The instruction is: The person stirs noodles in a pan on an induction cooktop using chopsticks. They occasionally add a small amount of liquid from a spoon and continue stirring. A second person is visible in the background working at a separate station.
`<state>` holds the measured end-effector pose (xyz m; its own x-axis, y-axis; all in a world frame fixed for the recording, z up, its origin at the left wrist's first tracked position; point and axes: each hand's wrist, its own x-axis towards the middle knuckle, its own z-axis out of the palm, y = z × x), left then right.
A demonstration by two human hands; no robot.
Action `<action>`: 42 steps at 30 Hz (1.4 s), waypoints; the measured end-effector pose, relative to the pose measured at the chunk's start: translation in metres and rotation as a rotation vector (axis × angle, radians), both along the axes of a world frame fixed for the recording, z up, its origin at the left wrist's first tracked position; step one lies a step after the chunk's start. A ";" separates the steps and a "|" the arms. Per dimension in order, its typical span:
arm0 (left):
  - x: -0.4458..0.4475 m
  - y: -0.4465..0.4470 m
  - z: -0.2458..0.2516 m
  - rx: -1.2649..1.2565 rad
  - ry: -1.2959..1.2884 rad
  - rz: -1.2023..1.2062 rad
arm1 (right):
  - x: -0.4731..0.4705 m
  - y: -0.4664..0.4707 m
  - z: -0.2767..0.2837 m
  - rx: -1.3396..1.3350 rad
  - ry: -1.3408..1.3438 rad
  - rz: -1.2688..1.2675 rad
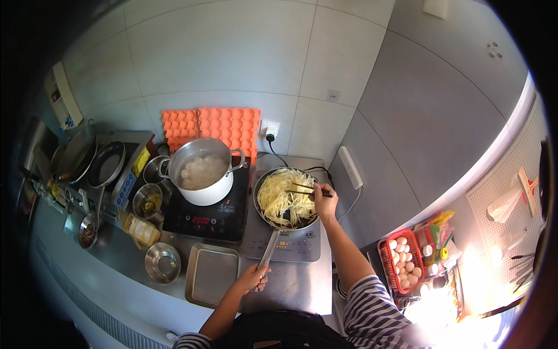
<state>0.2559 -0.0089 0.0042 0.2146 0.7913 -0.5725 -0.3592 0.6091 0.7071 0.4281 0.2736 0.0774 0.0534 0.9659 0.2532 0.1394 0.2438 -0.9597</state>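
My left hand (253,278) grips the metal handle (271,251) of a frying pan (257,212). Pale yellow shreds (283,198), which look like shredded potato, fill most of the pan, and its dark bottom shows through near the front. A pair of dark chopsticks (301,188) is held in my right hand (324,200), above the pan's right rim. Their tips reach into the shreds. Beneath the pan is a grey induction cooker (301,251) with lit indicators.
Left of the pan, a white pot (209,192) of cloudy, bubbling liquid stands on a black induction cooker (178,218). A metal tray (213,272) and a steel bowl (162,264) sit in front. Orange egg trays (229,126) lean at the wall. Eggs fill a red basket (386,261) at right.
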 end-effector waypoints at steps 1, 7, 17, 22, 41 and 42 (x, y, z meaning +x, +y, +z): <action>0.000 0.000 -0.001 0.009 -0.006 -0.005 | 0.002 -0.005 0.000 -0.068 0.030 0.025; 0.000 0.000 -0.010 0.013 -0.039 -0.004 | 0.034 -0.031 0.054 0.021 -0.124 0.190; 0.007 0.001 -0.017 0.083 -0.055 0.021 | -0.067 -0.067 0.035 0.590 -0.453 0.329; 0.010 0.000 -0.010 0.111 -0.010 0.044 | -0.068 -0.036 0.028 0.605 -0.614 0.258; 0.003 0.000 -0.009 0.004 -0.054 0.026 | 0.021 -0.021 0.001 -0.133 0.038 0.218; 0.002 0.000 -0.009 0.007 -0.044 0.024 | 0.035 -0.028 0.017 -0.115 0.026 0.197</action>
